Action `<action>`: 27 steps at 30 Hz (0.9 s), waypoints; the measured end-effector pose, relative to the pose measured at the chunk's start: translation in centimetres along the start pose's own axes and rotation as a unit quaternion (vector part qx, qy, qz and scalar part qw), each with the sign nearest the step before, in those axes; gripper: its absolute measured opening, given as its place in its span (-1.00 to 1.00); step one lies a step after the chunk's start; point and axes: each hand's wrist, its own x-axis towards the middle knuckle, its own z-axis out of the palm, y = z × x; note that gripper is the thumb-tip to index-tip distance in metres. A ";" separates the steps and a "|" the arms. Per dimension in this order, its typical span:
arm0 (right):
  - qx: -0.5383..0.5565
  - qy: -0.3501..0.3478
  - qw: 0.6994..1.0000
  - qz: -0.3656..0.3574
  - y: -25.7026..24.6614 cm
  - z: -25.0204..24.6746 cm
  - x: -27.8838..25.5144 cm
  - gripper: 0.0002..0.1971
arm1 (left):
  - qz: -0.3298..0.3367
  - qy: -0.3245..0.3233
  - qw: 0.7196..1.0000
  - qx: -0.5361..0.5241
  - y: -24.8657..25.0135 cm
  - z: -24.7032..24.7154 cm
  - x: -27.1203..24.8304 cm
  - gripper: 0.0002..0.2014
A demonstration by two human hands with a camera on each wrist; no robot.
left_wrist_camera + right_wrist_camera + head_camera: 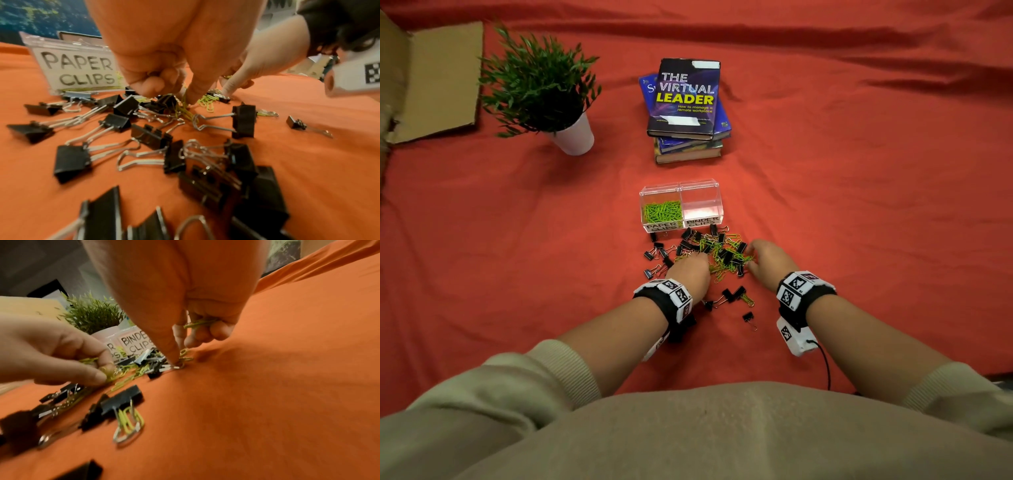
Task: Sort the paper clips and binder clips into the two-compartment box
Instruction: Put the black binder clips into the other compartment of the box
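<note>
A clear two-compartment box (717,200) stands on the red cloth; its left half, labelled PAPER CLIPS, holds green paper clips (662,212), and its right half, labelled BINDER CLIPS (136,343), looks empty. In front of it lies a mixed pile of black binder clips (726,255) and green paper clips (717,270). My left hand (700,257) reaches into the pile's left side, its thumb and finger pinching green paper clips (186,105). My right hand (751,263) is at the pile's right side, holding green paper clips (199,323) in its curled fingers while its fingertips (174,360) touch the pile.
Loose binder clips (657,255) are scattered left of the pile and near my wrists (734,294). A stack of books (686,109) and a potted plant (544,89) stand behind the box. Flat cardboard (438,82) lies at the far left.
</note>
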 end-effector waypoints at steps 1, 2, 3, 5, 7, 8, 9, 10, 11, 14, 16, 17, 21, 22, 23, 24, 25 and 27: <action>0.002 0.002 1.000 -0.007 0.0 0.2 0.0 -0.80 | -0.003 -0.001 1.000 -0.024 -0.3 -0.1 -0.2 -0.84; 0.004 0.003 1.000 -0.010 0.0 0.5 -0.1 -0.82 | -0.005 0.000 0.999 -0.046 -0.5 -0.2 -0.3 -0.83; 0.006 0.002 1.000 -0.012 0.0 0.6 -0.2 -0.84 | -0.006 0.002 0.998 -0.065 -0.7 -0.4 -0.5 -0.81; 0.004 -0.002 1.000 -0.016 -0.1 1.0 -0.4 -0.84 | -0.005 0.013 0.995 -0.097 -1.1 -1.1 -0.8 -0.80; -0.016 -0.018 0.999 -0.030 -0.2 1.1 -0.7 -0.85 | -0.002 0.030 0.992 -0.119 -1.4 -2.2 -1.0 -0.79; -0.029 -0.031 0.998 -0.038 -0.3 1.1 -0.8 -0.87 | -0.003 0.037 0.991 -0.128 -1.6 -2.8 -1.0 -0.79; -0.034 -0.043 0.997 -0.046 -0.5 0.9 -0.9 -0.90 | -0.004 0.044 0.990 -0.137 -1.8 -3.6 -0.9 -0.80; -0.032 -0.056 0.997 -0.052 -0.7 0.7 -1.0 -0.92 | -0.007 0.051 0.988 -0.144 -2.0 -4.3 -0.7 -0.81; -0.027 -0.070 0.996 -0.055 -0.9 0.4 -1.1 -0.91 | -0.013 0.058 0.987 -0.147 -2.3 -5.1 -0.3 -0.82; -0.016 -0.107 0.993 -0.050 -1.6 -0.5 -1.2 -0.92 | -0.041 0.074 0.987 -0.139 -3.6 -7.7 1.6 -0.84; 0.001 -0.114 0.992 -0.048 -2.1 -1.4 -1.2 -0.93 | -0.059 0.072 0.989 -0.113 -4.6 -9.2 3.2 -0.82; 0.008 -0.116 0.992 -0.052 -2.4 -2.0 -1.1 -0.92 | -0.066 0.065 0.991 -0.091 -5.1 -9.8 4.0 -0.79; 0.046 -0.129 0.989 -0.063 -4.4 -4.4 -0.7 -0.87 | -0.065 0.042 0.997 0.017 -6.6 -10.7 6.0 -0.72; 0.053 -0.131 0.988 -0.065 -5.0 -5.0 -0.6 -0.87 | -0.057 0.036 0.997 0.035 -6.7 -10.7 6.3 -0.71; 0.060 -0.133 0.987 -0.066 -5.6 -5.5 -0.3 -0.88 | -0.049 0.032 0.997 0.047 -6.9 -10.7 6.5 -0.70; 0.070 -0.136 0.986 -0.066 -6.3 -6.0 -0.1 -0.88 | -0.044 0.028 0.997 0.054 -7.0 -10.6 6.6 -0.70; 0.081 -0.137 0.985 -0.066 -6.9 -6.5 0.2 -0.87 | -0.037 0.027 0.997 0.054 -7.2 -10.4 6.7 -0.70; 0.098 -0.133 0.984 -0.065 -8.2 -7.3 0.9 -0.86 | -0.017 0.038 0.998 0.039 -7.2 -10.2 6.4 -0.70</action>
